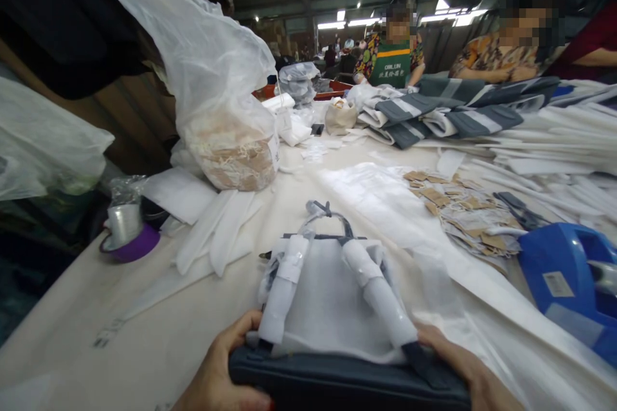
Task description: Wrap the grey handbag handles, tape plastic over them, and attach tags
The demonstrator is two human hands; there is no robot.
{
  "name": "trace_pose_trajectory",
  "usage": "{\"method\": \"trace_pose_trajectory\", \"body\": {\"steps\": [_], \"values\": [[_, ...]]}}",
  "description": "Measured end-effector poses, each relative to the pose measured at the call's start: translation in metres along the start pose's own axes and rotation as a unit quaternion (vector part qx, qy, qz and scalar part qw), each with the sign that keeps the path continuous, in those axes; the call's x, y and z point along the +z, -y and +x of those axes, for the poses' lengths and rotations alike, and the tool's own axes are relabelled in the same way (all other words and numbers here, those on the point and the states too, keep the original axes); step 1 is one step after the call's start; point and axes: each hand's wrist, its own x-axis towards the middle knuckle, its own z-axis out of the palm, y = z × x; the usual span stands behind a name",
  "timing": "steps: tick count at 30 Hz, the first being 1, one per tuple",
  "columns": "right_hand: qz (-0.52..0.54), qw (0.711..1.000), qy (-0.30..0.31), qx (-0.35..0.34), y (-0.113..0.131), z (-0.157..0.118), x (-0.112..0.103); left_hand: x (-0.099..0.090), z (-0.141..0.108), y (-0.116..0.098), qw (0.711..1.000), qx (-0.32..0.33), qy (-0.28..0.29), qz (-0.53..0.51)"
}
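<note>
A dark blue bag [347, 376] lies at the bottom centre, its back covered by a white foam sheet [332, 302]. Two straps wrapped in white foam [284, 289] run along it, and a looped handle [328, 215] sticks out at the far end. My left hand [226, 372] grips the bag's near left corner, thumb on the near side and fingers at the left edge. Against the right side of the bag rests my right hand [463, 366], its fingers partly hidden behind the strap and corner.
Brown tags [482, 212] and a blue tape dispenser [554, 270] lie right. Left are foam pieces [216, 231], purple tape [135, 244] and a plastic bag of tags [236, 160]. Folded dark pieces [409, 109] are stacked at the far side, near a person in a green apron [393, 67].
</note>
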Motion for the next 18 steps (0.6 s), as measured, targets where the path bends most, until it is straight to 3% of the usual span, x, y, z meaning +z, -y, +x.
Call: {"method": "trace_pose_trajectory", "body": {"steps": [5, 11, 18], "values": [[-0.001, 0.998, -0.052, -0.033, -0.004, 0.008, 0.028, 0.000, 0.001, 0.011, 0.992, 0.027, -0.098, 0.069], [0.124, 0.987, -0.093, 0.042, 0.003, 0.008, 0.042, 0.010, 0.002, 0.016, 0.973, 0.020, -0.207, 0.096], [0.064, 0.991, -0.100, 0.055, -0.005, 0.032, 0.047, 0.002, 0.028, 0.025, 0.975, -0.011, -0.198, 0.103]]}}
